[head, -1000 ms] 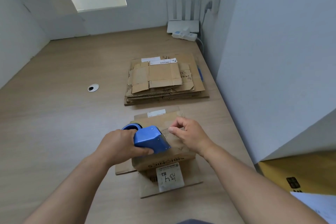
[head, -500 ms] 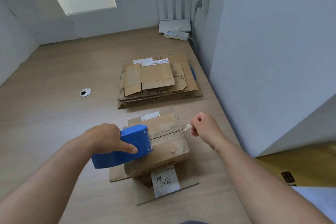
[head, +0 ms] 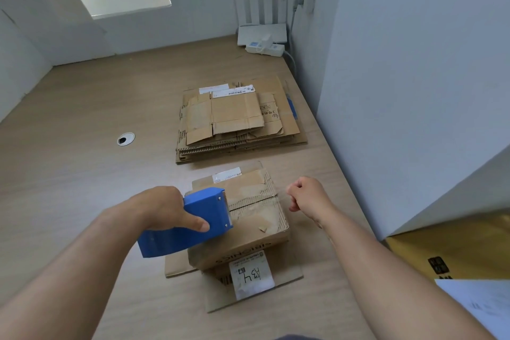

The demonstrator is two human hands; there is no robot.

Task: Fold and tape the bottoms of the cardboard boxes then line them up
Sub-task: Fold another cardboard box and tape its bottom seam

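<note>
Head view: left hand (head: 162,210) grips blue tape dispenser (head: 204,219); box (head: 256,218) label (head: 252,274) "A34".

Desk clutter sitting at the far corner and near right edge
A white router (head: 260,33) is standing against the back wall with a power strip (head: 265,48) lying just before it; a round cable grommet (head: 125,138) is showing in the wooden desk (head: 82,119), and white paper (head: 485,306) is lying just beside a yellow box (head: 455,251).
</note>
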